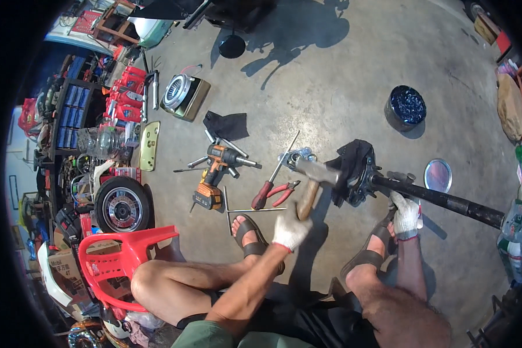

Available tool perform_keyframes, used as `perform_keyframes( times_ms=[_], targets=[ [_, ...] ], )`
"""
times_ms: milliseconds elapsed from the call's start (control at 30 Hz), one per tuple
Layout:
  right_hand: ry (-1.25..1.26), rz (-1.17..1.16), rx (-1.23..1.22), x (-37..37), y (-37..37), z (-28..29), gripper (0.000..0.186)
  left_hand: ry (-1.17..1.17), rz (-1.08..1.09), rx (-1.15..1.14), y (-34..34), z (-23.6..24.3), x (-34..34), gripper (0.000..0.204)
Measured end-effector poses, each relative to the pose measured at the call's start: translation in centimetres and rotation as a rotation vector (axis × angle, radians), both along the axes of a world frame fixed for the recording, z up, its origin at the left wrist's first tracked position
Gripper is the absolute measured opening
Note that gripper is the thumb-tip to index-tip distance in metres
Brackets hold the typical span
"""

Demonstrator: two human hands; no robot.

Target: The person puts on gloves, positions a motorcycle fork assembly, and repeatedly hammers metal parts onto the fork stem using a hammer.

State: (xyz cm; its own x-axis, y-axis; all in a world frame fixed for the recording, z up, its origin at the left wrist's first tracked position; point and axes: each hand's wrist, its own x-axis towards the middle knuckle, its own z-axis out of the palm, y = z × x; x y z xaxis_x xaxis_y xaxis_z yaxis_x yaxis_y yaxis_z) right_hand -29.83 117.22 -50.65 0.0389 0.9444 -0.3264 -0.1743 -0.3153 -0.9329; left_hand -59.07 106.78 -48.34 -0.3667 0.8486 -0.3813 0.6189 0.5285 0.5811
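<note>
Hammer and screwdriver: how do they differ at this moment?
The hammer is held in the left grip; the screwdriver lies unheld. The hammer's handle is brown, the screwdriver's red and dark. The hammer ends in a broad head, the screwdriver in a long, thin shaft. Both have grey metal ends.

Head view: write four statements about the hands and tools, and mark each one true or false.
1. The white-gloved left hand grips a wooden-handled metal hammer. True.
2. The orange-and-black cordless power tool rests on a red plastic chair. False: the power tool lies on the grey concrete floor.
3. Red-handled pliers lie beside a red and black screwdriver. True.
4. The right hand is bare. False: the right hand is gloved in white.
</note>
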Motion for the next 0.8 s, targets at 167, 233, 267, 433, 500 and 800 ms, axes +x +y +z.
perform_keyframes(
  times_ms=[167, 233, 267, 433, 500, 800],
  targets=[
    [-0.026, -0.046, 0.125, -1.5, 0.7, -1.5, 0.038, 0.124, 0.001, 0.026, 9.4, 0.2, -5.1, 0.047],
    [-0.083, 0.015, 0.109, -1.5, 0.9, -1.4, 0.039, 0.194, -0.021, 0.05, 12.9, -0.7, -8.4, 0.048],
    [-0.145, 0.07, 0.092, -1.2, 0.9, -1.5, 0.041, 0.222, -0.02, -0.025, 15.0, -0.2, -9.0, 0.048],
    [0.062, 0.037, 0.125, -2.9, 1.1, -1.5, 0.036, 0.401, -0.104, -0.062, 21.0, -3.8, -15.6, 0.05],
    [-0.025, 0.101, 0.126, -3.8, 1.5, 0.1, 0.033, 0.432, -0.121, -0.072, 22.0, -4.8, -17.5, 0.049],
    [-0.24, 0.18, 0.122, -5.3, 1.7, 1.2, 0.029, 0.307, -0.221, 0.46, 19.5, -4.2, -11.0, 0.045]
  ],
)
